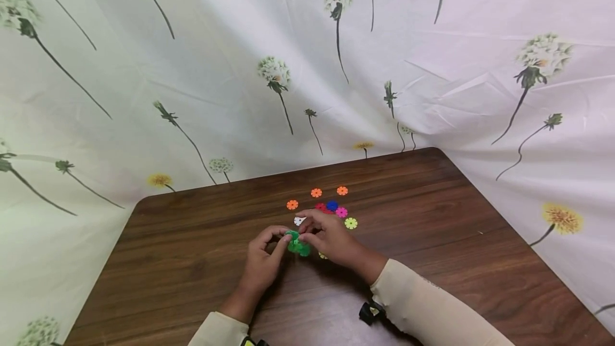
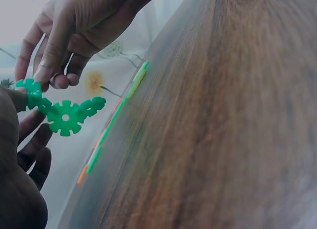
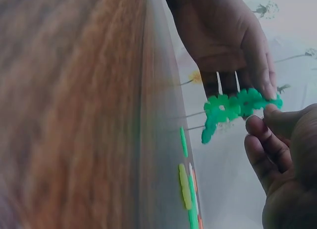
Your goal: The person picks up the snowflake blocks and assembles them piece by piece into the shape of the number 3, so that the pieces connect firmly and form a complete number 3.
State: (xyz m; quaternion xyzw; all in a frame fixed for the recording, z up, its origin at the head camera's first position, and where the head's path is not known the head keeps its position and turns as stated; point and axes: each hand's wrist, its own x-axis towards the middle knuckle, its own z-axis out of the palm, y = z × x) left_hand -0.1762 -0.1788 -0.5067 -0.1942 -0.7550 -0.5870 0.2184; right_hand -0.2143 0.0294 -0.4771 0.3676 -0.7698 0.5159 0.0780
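Observation:
A chain of green interlocking flower discs is held up off the table between both hands. My left hand pinches it from the left with thumb and fingers. From the right, my right hand pinches its upper end by the fingertips. The left wrist view shows the joined green discs set at angles to one another, with the right hand above. In the right wrist view, the chain's free end hangs down, while the fingertips partly cover the other end.
Loose flower discs lie flat beyond the hands: several orange, a blue, a pink, a yellow and a white one. The right hand partly hides red discs. A dandelion-print cloth hangs behind the wooden table.

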